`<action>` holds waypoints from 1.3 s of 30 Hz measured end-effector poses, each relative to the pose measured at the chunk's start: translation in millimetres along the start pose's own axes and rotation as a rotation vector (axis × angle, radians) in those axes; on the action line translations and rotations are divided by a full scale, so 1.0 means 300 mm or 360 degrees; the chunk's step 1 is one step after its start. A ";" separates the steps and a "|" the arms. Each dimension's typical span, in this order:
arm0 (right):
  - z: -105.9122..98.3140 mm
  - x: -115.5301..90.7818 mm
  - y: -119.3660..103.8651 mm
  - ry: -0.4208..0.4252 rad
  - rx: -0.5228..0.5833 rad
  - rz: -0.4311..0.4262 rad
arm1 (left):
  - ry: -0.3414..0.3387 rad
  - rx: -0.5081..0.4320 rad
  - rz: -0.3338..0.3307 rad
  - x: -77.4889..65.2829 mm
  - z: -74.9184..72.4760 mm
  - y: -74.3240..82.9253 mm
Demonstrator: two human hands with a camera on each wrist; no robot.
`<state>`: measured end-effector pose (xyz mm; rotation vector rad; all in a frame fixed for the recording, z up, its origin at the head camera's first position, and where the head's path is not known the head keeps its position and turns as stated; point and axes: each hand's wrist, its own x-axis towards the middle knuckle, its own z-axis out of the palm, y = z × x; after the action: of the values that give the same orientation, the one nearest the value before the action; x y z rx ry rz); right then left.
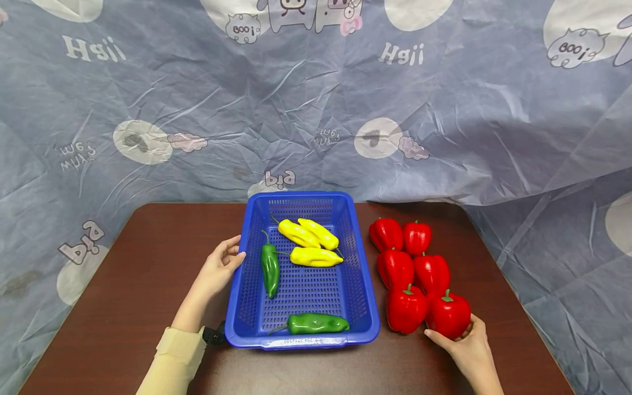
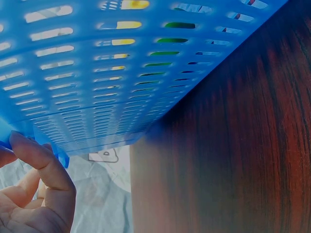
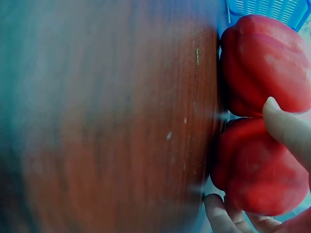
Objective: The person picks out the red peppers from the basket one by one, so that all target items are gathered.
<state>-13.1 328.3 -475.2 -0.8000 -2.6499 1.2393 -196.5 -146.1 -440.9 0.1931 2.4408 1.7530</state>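
Note:
My left hand (image 1: 223, 263) grips the left rim of a blue plastic basket (image 1: 367, 285), its fingers curled at the edge in the left wrist view. Inside the basket lie three yellow peppers (image 1: 316, 257) towards the back, one green chili pepper (image 1: 270, 269) along the left side and another green chili pepper (image 1: 318, 323) across the front. On the right, my right hand (image 1: 466, 343) holds the nearest red bell pepper (image 1: 449, 315), thumb on one side and fingers on the other. In the right wrist view, a second red bell pepper (image 3: 265, 63) sits right beside it.
Several more red bell peppers (image 1: 395, 269) stand in two rows right of the basket. The brown wooden table (image 1: 163, 258) carries everything. A printed grey-blue cloth (image 1: 306, 109) hangs behind the table's back edge. A dark wrist strap (image 1: 213, 334) sits by the basket's front left corner.

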 end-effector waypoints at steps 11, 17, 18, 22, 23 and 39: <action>0.000 0.001 0.011 -0.0059 0.0067 -0.0061 | 0.0002 0.0016 0.0002 -0.003 0.000 0.003; -0.026 0.005 0.004 -0.0210 0.0106 0.0030 | 0.0012 0.0004 0.0004 0.000 0.002 0.000; -0.033 0.005 0.001 -0.0227 0.0115 0.0038 | 0.0009 0.0005 0.0006 0.000 0.002 0.000; -0.058 0.002 -0.015 -0.0200 0.0120 0.0044 | 0.0004 0.0012 0.0010 -0.004 0.001 0.003; -0.064 -0.001 -0.020 -0.0172 0.0132 0.0036 | 0.0001 0.0015 0.0010 -0.005 0.001 0.004; -0.155 0.010 -0.111 -0.0058 0.0177 -0.0092 | -0.0024 0.0015 -0.0021 -0.009 -0.001 0.010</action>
<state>-15.1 344.1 -420.1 -0.6858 -2.5849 1.3851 -193.8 -146.0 -437.7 0.1904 2.4345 1.7285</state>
